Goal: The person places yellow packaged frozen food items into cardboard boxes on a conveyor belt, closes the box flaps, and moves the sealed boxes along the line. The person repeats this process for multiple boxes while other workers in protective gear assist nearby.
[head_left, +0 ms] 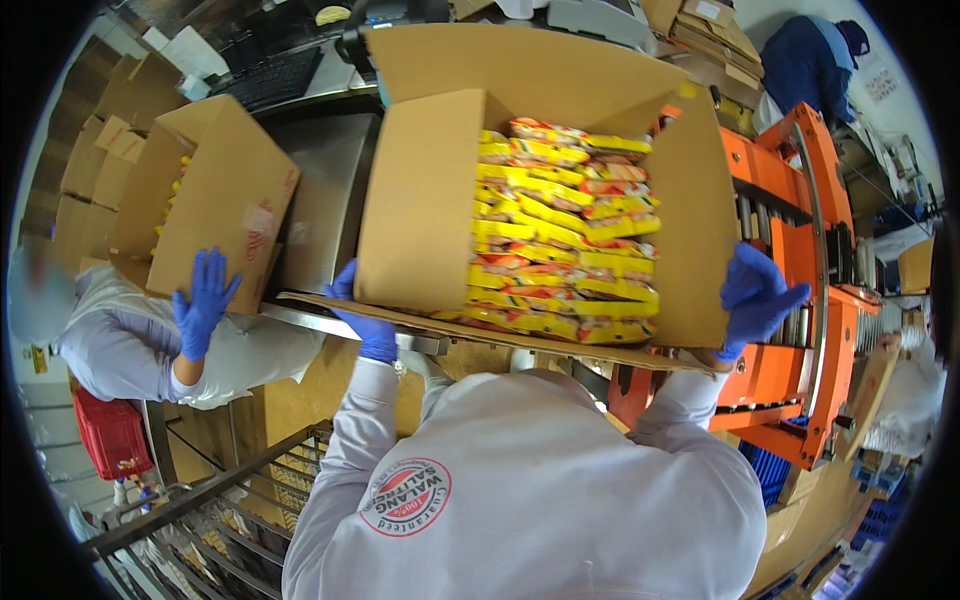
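Note:
A large open cardboard box (420,202) stands before me, its flaps up and spread. Rows of yellow and red plastic packets (555,225) fill what shows of its inside. My left hand (364,315), in a blue glove, is at the box's near left corner, its fingers partly behind the cardboard; whether it grips is hard to tell. Beside the right wall of the box is my right hand (757,300), also blue-gloved, with fingers apart and the palm near the cardboard. The near flap crosses in front of my right wrist.
At left, a co-worker's gloved hand (202,300) touches another box (232,202). A steel surface (322,202) lies between the boxes. On the right stands an orange machine (829,360) with rollers. A metal rack (225,495) is behind at left. Other people work farther off.

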The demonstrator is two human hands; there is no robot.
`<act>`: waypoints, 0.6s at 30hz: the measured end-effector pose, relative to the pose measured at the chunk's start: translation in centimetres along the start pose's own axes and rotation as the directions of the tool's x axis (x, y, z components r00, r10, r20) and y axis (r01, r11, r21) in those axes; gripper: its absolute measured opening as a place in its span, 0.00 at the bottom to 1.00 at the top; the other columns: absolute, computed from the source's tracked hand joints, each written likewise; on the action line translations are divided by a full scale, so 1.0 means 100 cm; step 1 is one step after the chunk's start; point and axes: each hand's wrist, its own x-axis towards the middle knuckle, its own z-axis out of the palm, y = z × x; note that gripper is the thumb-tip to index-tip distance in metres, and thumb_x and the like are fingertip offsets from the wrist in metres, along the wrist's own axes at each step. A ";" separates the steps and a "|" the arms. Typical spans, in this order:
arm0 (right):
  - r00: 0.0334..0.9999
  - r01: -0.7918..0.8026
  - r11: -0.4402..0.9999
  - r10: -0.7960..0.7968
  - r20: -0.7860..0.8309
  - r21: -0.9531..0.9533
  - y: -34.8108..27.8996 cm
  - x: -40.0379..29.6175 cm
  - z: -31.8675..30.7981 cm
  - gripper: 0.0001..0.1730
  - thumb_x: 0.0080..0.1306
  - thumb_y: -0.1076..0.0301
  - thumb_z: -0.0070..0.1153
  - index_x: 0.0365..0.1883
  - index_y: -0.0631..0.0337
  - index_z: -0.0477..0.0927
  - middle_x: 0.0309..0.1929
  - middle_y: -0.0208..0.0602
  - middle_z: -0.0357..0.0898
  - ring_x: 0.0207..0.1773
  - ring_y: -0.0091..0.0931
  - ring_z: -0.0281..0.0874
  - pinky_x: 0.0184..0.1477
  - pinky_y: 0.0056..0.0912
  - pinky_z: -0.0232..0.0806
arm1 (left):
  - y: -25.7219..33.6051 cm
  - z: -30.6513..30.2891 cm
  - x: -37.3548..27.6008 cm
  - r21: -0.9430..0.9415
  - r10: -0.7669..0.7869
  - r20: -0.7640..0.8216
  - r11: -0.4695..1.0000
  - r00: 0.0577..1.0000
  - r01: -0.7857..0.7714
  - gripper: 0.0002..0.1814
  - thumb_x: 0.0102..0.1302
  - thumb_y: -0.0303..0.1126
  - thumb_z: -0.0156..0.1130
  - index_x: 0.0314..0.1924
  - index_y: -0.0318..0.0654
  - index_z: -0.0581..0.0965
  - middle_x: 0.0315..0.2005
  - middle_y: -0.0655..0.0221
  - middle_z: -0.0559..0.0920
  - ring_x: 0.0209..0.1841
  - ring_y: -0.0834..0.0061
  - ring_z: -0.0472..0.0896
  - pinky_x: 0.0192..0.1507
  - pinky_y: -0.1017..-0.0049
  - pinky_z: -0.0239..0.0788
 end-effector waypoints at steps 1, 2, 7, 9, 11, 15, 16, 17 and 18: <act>1.000 -0.005 1.000 0.005 -0.027 0.019 -0.003 0.002 -0.011 0.49 0.72 0.36 0.20 0.37 0.77 0.80 0.06 0.25 0.62 0.12 0.18 0.51 0.22 0.19 0.49 | 0.009 0.014 -0.014 0.097 0.040 0.012 0.994 0.999 -0.041 0.20 0.74 0.45 0.41 0.45 0.33 0.71 0.41 0.62 0.79 0.46 0.71 0.76 0.57 0.68 0.64; 0.998 -0.011 0.999 0.014 -0.054 0.040 -0.005 0.000 -0.022 0.48 0.72 0.36 0.21 0.37 0.77 0.80 0.06 0.24 0.62 0.12 0.18 0.51 0.22 0.19 0.50 | 0.018 0.023 -0.027 0.172 0.066 0.051 0.982 0.997 -0.073 0.22 0.74 0.46 0.40 0.47 0.34 0.72 0.45 0.63 0.78 0.49 0.70 0.75 0.58 0.68 0.63; 0.995 -0.025 0.998 0.030 -0.092 0.057 -0.008 0.005 -0.051 0.47 0.71 0.34 0.24 0.36 0.73 0.82 0.06 0.19 0.55 0.12 0.15 0.46 0.20 0.19 0.44 | 0.029 -0.015 -0.014 -0.088 -0.190 0.490 0.960 0.851 0.265 0.26 0.76 0.47 0.34 0.55 0.34 0.72 0.55 0.60 0.75 0.59 0.67 0.72 0.65 0.66 0.57; 1.000 0.003 0.997 -0.001 -0.030 0.073 -0.010 0.007 -0.045 0.47 0.72 0.35 0.24 0.36 0.73 0.82 0.06 0.19 0.57 0.12 0.15 0.46 0.20 0.19 0.44 | 0.037 -0.030 0.000 0.017 -0.290 0.474 0.947 0.831 0.321 0.29 0.75 0.50 0.34 0.57 0.35 0.72 0.56 0.59 0.75 0.62 0.66 0.70 0.67 0.64 0.53; 0.960 0.278 0.881 -0.267 0.083 -0.383 -0.019 0.017 -0.035 0.38 0.74 0.44 0.30 0.36 0.71 0.82 0.08 0.21 0.60 0.12 0.15 0.50 0.21 0.18 0.45 | 0.028 -0.050 0.025 -0.030 -0.339 0.441 0.920 0.831 0.390 0.26 0.75 0.48 0.36 0.58 0.37 0.72 0.57 0.62 0.74 0.62 0.67 0.70 0.65 0.65 0.55; 0.835 -0.281 0.740 0.503 0.225 -0.611 -0.128 0.067 0.047 0.19 0.70 0.62 0.45 0.41 0.70 0.81 0.23 0.27 0.73 0.26 0.17 0.66 0.33 0.21 0.60 | 0.038 -0.048 0.074 0.010 -0.312 0.419 0.941 0.853 0.340 0.19 0.72 0.42 0.47 0.56 0.39 0.74 0.53 0.67 0.78 0.58 0.74 0.73 0.61 0.71 0.60; 0.768 -0.256 0.688 0.571 0.289 -0.679 -0.139 0.085 0.087 0.17 0.68 0.65 0.46 0.43 0.70 0.80 0.27 0.29 0.75 0.30 0.17 0.69 0.37 0.22 0.63 | 0.045 -0.037 0.089 -0.006 -0.335 0.414 0.929 0.846 0.370 0.18 0.71 0.40 0.49 0.55 0.40 0.75 0.52 0.70 0.77 0.58 0.78 0.72 0.61 0.74 0.59; 0.720 -0.259 0.728 0.584 0.374 -0.635 -0.132 0.096 0.135 0.17 0.67 0.66 0.47 0.44 0.70 0.80 0.31 0.30 0.76 0.35 0.19 0.71 0.41 0.22 0.64 | 0.061 -0.026 0.102 0.023 -0.280 0.450 0.953 0.848 0.303 0.17 0.70 0.38 0.51 0.55 0.40 0.75 0.53 0.71 0.76 0.59 0.79 0.70 0.61 0.75 0.57; 0.661 -0.263 0.760 0.590 0.462 -0.595 -0.123 0.107 0.189 0.16 0.66 0.67 0.48 0.45 0.70 0.80 0.34 0.32 0.78 0.39 0.20 0.74 0.45 0.23 0.65 | 0.067 -0.016 0.120 0.008 -0.257 0.451 0.959 0.855 0.285 0.17 0.70 0.37 0.51 0.54 0.39 0.75 0.54 0.71 0.75 0.59 0.79 0.69 0.61 0.76 0.56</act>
